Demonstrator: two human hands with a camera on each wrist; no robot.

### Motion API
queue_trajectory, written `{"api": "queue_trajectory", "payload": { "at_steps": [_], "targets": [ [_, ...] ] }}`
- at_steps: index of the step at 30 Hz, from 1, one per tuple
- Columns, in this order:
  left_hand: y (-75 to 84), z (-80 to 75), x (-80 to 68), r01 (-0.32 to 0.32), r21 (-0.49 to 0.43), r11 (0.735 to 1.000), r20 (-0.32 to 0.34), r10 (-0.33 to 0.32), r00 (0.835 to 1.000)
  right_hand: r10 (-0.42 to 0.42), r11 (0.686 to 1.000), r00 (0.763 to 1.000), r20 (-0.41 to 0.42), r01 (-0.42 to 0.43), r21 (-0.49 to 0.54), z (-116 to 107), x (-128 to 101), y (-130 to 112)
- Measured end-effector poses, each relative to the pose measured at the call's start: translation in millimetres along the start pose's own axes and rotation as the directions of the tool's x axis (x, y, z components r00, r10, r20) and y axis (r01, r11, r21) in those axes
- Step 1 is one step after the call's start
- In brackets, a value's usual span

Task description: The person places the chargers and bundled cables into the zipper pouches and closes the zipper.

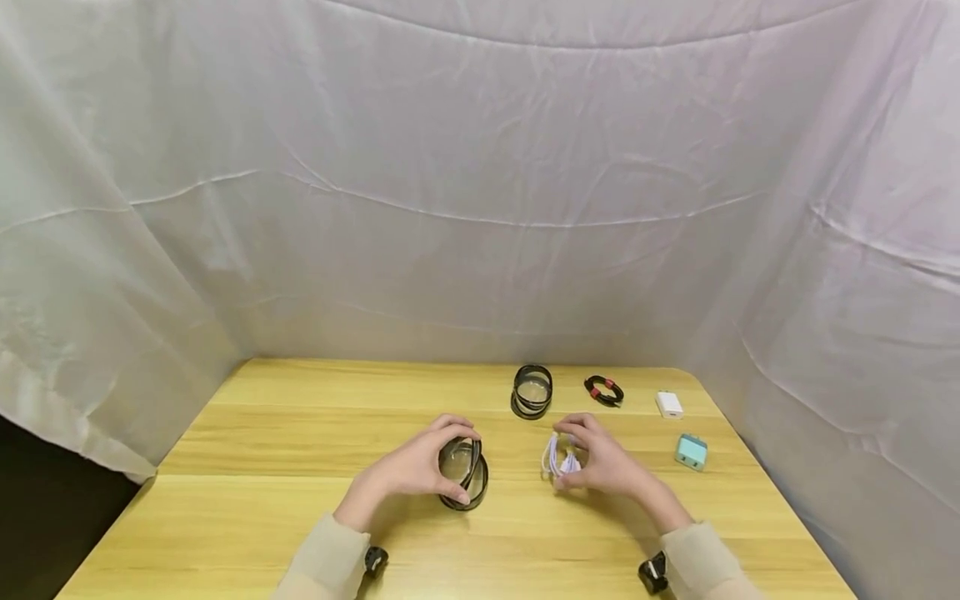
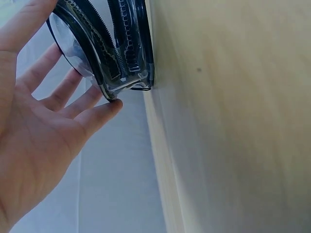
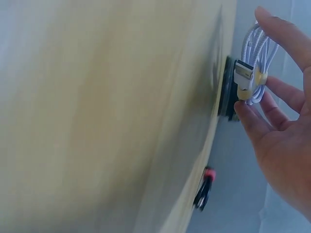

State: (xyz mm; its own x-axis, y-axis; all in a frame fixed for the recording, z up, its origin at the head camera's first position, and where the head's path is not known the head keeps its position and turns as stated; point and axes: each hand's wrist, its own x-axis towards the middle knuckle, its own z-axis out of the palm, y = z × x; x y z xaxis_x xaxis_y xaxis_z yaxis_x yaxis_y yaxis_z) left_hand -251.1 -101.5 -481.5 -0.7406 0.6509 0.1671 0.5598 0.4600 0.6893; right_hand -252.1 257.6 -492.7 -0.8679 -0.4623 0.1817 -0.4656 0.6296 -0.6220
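My left hand (image 1: 408,467) grips a small round clear zippered case (image 1: 478,493) with black trim, thumb on the near side and fingers on the far side. The left wrist view shows the zipper teeth of this case (image 2: 127,43) and the fingers of the left hand (image 2: 41,126) along its side. With thumb and fingertips, my right hand (image 1: 609,465) holds a coiled white USB cable (image 1: 553,456). Its metal plug and a yellowish tie show on the cable (image 3: 257,53) in the right wrist view, beside the right hand (image 3: 286,145).
Behind the hands, a second clear case with black trim (image 1: 532,407) stands on the wooden table (image 1: 300,417). A black cable with red ties (image 1: 603,391), a white charger (image 1: 669,405) and a teal charger (image 1: 691,452) lie to the right. Grey cloth (image 1: 480,275) hangs around the table.
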Motion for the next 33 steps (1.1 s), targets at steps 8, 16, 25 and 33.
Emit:
{"api": "queue_trajectory", "payload": {
  "at_steps": [8,16,25,33],
  "targets": [
    [2.1,-3.6,2.6,-0.034,-0.019,0.999,-0.027,0.033,0.999,-0.078,0.994,0.997,0.007,0.077,0.073,11,11,-25],
    [2.2,-5.6,1.2,-0.008,-0.034,0.999,-0.038,0.007,0.999,-0.126,0.987,0.992,0.002,0.125,0.102,23,23,-51],
    [2.4,-4.7,-1.5,-0.015,-0.042,0.999,-0.039,0.014,0.999,-0.152,0.985,0.987,0.049,0.148,0.085,41,34,-64],
    [0.1,-4.3,-1.2,-0.016,-0.044,0.999,-0.041,0.015,0.999,-0.116,0.993,0.987,0.11,0.116,0.007,53,43,-69]
  ]
}}
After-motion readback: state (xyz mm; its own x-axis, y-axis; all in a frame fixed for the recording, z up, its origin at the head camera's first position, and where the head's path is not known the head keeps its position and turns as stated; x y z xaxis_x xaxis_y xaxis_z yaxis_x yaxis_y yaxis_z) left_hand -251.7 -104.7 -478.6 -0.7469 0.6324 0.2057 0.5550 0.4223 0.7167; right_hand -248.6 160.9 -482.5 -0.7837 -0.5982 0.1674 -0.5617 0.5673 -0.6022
